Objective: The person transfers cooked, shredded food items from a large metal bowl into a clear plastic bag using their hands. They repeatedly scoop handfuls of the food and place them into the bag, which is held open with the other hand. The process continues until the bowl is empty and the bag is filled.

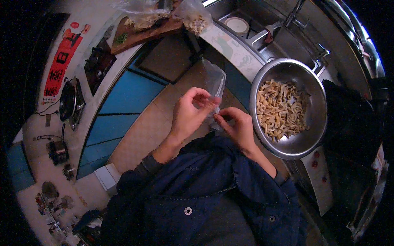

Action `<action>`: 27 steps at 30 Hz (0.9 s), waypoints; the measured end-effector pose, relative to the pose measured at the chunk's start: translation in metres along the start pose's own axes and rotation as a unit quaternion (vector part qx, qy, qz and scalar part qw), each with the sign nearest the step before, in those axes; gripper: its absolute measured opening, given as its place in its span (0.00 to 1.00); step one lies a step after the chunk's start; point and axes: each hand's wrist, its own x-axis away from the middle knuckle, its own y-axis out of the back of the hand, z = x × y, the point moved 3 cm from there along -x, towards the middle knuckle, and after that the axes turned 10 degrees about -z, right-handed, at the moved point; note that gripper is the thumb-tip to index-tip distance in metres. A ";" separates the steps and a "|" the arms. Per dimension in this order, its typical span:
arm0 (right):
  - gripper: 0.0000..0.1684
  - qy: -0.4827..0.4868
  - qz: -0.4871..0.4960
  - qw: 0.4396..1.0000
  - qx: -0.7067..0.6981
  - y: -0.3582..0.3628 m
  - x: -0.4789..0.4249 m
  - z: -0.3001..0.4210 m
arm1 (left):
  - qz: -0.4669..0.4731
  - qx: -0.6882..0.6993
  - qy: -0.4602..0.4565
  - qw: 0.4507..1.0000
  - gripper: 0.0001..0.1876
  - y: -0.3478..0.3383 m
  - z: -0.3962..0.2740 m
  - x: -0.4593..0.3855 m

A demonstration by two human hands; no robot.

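Observation:
Between my two hands is a clear plastic bag (217, 75), held up in front of my jacket over the floor. The fingers of my left hand (192, 115) curl round its side, with the thumb against the film. Lower down, the thumb and forefinger of my right hand (237, 124) pinch the bag's edge. Just right of that hand stands a large stainless steel bowl (315, 123). It holds a heap of pale brown sliced strips (280, 110), which look like mushroom. The bag's lower part is partly hidden by my fingers.
A steel sink (277, 47) with a round pale item (237, 25) lies beyond the bowl. On the far counter, a wooden cutting board (167, 29) bears chopped greens (121, 38) beside a bag of cut pieces (197, 24). A gas hob (99, 66) and black pan (68, 100) are left.

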 end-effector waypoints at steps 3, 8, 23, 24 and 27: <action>0.07 0.034 -0.007 0.999 0.030 0.003 -0.001 0.009 | 0.099 0.034 0.105 0.989 0.15 -0.009 0.000 -0.008; 0.06 0.067 -0.006 0.997 0.024 0.008 -0.001 0.011 | 0.142 0.109 0.278 0.944 0.11 -0.009 0.023 -0.005; 0.14 -0.329 0.055 0.912 -0.237 0.006 -0.009 -0.010 | 0.085 -0.024 0.076 0.993 0.06 -0.010 0.004 0.013; 0.14 -0.332 0.080 0.911 -0.233 0.005 -0.011 -0.008 | 0.071 -0.031 0.058 0.995 0.05 -0.011 0.004 0.015; 0.15 -0.286 0.086 0.929 -0.220 0.000 -0.011 -0.021 | 0.033 -0.053 0.026 0.998 0.05 -0.011 0.008 0.019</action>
